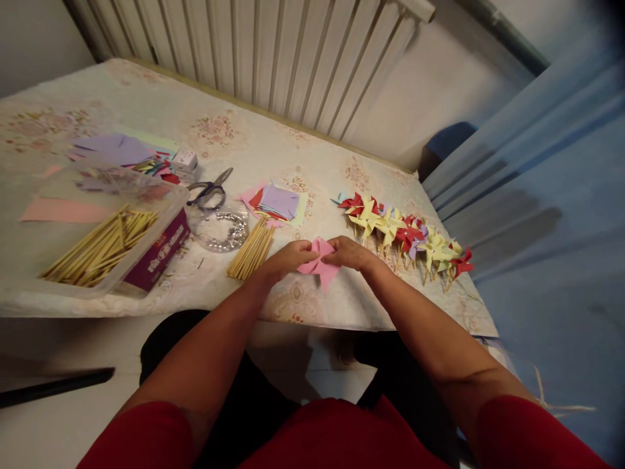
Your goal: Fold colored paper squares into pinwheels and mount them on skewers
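Note:
A pink paper pinwheel [328, 277], its corners folded in toward the middle, is held over the front part of the table. My left hand [291, 255] pinches it from the left, thumb near the centre. From the right, my right hand [350, 253] grips it the same way, with its fingers closed on the paper. Just left of my left hand lies a bundle of thin wooden sticks [251, 247]. Behind the hands is a stack of coloured paper squares [279, 200], a purple one on top. Whether a pin is in the pinwheel's centre I cannot tell.
Finished red, yellow and purple pinwheels [407, 231] lie in a row at right. To the left are a clear dish of small metallic pieces [222, 229], scissors [209, 190], a plastic box [178, 202] with sticks, and a small white box [185, 163]. A blue curtain [551, 195] hangs at right.

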The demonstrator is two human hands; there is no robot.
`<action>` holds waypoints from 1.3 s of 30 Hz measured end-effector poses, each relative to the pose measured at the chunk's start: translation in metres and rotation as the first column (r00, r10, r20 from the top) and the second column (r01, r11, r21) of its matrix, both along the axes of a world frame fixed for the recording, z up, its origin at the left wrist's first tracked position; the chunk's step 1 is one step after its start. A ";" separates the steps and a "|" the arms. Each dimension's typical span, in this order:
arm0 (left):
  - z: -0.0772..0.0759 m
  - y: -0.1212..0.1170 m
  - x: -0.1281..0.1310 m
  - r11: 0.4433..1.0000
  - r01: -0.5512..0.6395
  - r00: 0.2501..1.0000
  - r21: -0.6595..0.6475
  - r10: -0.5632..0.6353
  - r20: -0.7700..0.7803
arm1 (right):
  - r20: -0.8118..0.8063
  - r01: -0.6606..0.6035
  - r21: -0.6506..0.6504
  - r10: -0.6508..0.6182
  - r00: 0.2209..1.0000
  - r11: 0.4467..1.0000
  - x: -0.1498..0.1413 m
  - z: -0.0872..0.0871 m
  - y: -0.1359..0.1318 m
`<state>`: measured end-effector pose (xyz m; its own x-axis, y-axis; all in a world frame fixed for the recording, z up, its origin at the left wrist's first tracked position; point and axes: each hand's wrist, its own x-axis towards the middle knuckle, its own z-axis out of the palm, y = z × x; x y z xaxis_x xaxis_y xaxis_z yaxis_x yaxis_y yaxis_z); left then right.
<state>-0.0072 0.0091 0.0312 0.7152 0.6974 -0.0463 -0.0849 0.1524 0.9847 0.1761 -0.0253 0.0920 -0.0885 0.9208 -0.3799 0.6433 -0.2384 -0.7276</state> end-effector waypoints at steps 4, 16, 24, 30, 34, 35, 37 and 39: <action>-0.002 0.002 0.000 0.963 -0.058 0.968 -0.263 0.118 0.221 | -0.121 0.175 0.070 -0.165 0.979 0.982 0.007 -0.010 0.002; -0.016 -0.010 0.021 0.941 -0.085 0.947 -0.328 0.179 0.268 | -0.335 0.540 0.077 -0.488 0.806 0.838 -0.015 -0.044 0.003; -0.020 -0.011 0.021 0.915 -0.250 0.916 -0.315 0.330 0.230 | -0.401 0.538 0.068 -0.471 0.786 0.840 -0.024 -0.053 0.006; -0.025 -0.008 0.024 0.901 -0.291 0.902 -0.321 0.371 0.222 | -0.399 0.513 0.066 -0.449 0.800 0.856 -0.026 -0.055 0.007; -0.021 -0.007 0.020 0.901 -0.274 0.913 -0.336 0.354 0.206 | -0.314 0.499 0.123 -0.444 0.839 0.858 -0.025 -0.054 0.006; -0.020 -0.007 0.019 0.902 -0.273 0.913 -0.335 0.353 0.204 | -0.275 0.500 0.156 -0.449 0.850 0.852 -0.025 -0.052 0.005; -0.016 -0.007 0.017 0.902 -0.277 0.911 -0.331 0.356 0.206 | -0.181 0.520 0.269 -0.488 0.854 0.811 -0.024 -0.047 0.001; -0.014 -0.006 0.016 0.900 -0.294 0.910 -0.322 0.367 0.193 | -0.094 0.531 0.454 -0.554 0.827 0.715 -0.023 -0.040 -0.005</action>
